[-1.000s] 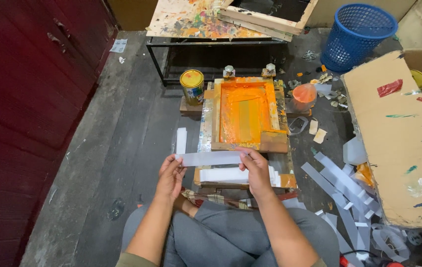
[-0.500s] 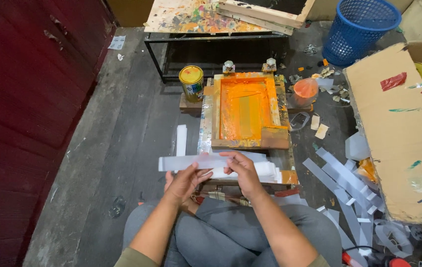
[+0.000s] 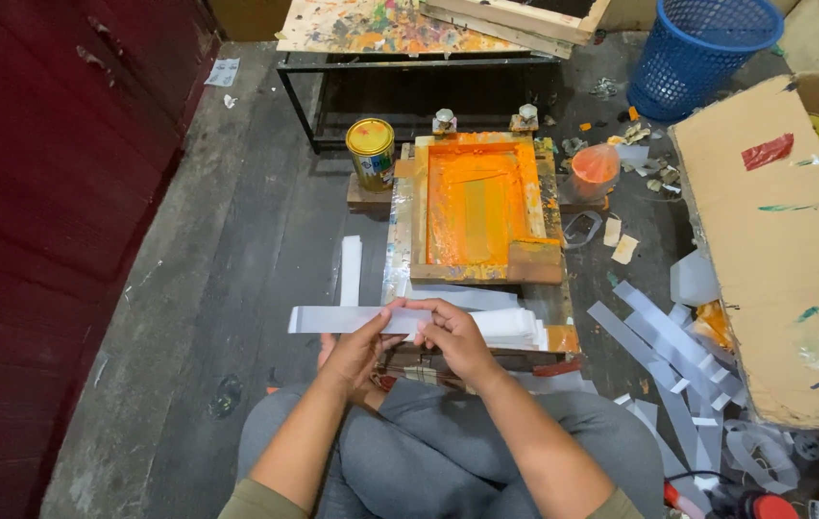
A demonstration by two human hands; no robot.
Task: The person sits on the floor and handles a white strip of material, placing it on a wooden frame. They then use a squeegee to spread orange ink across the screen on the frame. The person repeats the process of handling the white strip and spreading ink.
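Bare dark floor (image 3: pixel 236 279) fills the left middle of the frame, open for a hand as far as the red wall (image 3: pixel 54 211) at the left edge. Straight ahead, centre frame, the orange-inked screen frame (image 3: pixel 481 207) blocks the way, with a yellow paint can (image 3: pixel 371 152) at its left. The lower right is cluttered with loose pale strips (image 3: pixel 669 356), hemmed by a cardboard sheet (image 3: pixel 774 250).

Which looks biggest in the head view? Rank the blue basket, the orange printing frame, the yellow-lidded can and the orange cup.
1. orange printing frame
2. blue basket, partly cut off by the picture's edge
3. yellow-lidded can and orange cup: look alike, unranked.
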